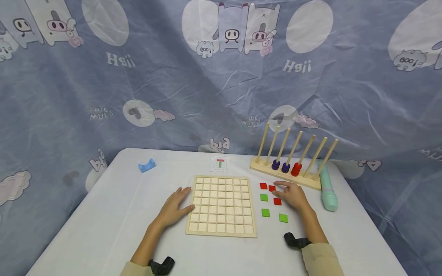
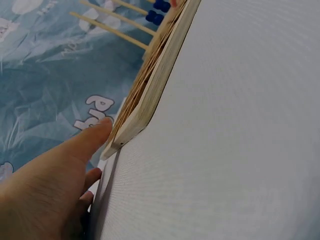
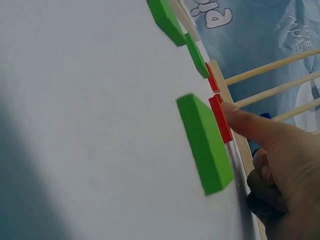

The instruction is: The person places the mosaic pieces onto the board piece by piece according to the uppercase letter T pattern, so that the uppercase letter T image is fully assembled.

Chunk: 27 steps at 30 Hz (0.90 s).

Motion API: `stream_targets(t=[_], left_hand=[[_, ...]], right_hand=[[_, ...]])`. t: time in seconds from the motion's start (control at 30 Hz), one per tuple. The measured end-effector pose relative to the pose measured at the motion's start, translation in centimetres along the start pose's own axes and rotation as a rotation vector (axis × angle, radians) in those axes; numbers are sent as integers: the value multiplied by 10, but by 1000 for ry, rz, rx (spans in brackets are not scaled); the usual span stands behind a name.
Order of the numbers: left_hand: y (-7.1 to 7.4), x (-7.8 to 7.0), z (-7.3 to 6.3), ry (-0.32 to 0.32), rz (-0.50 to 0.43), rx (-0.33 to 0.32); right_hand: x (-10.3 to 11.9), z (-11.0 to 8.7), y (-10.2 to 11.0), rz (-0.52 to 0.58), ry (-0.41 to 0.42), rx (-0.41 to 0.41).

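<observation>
My left hand [image 1: 173, 209] rests at the left edge of a wooden grid board [image 1: 221, 234], fingers spread and the thumb touching its rim; the left wrist view shows that thumb [image 2: 92, 137] against the board's corner. On the board's right, my right hand [image 1: 291, 194] reaches over the table with thumb and index finger apart, at the right side of a small red square tile [image 1: 272, 188]. Whether they touch it cannot be told. Other red tiles [image 1: 263, 186] and green tiles [image 1: 265, 212] lie flat around it. A green tile [image 3: 205, 145] is nearest in the right wrist view.
Behind the board lies a printed grid card [image 1: 220, 164] with a red and green T pattern. A wooden peg rack [image 1: 286, 173] with blue and red beads stands at the back right, beside a mint-green cylindrical object [image 1: 329, 193]. A blue curved piece [image 1: 147, 165] lies at the back left.
</observation>
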<state>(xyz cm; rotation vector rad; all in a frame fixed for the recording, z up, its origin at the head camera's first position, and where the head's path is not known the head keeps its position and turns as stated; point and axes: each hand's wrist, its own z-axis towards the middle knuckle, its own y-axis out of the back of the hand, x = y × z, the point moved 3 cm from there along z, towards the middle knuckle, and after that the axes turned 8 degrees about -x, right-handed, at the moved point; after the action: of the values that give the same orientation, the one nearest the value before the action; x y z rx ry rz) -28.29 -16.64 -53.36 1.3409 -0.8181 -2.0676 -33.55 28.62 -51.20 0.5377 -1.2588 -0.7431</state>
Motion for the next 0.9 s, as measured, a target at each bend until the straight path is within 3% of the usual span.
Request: stream_targets(t=[0.3,0.9], left_hand=[[1,-1,-2,-80,34,-37],[0,2,-3,-64,30,-56]], right_hand=[[-2,-4,-4,-46,29,-47],[-1,-13,-3,-35,13,-108]])
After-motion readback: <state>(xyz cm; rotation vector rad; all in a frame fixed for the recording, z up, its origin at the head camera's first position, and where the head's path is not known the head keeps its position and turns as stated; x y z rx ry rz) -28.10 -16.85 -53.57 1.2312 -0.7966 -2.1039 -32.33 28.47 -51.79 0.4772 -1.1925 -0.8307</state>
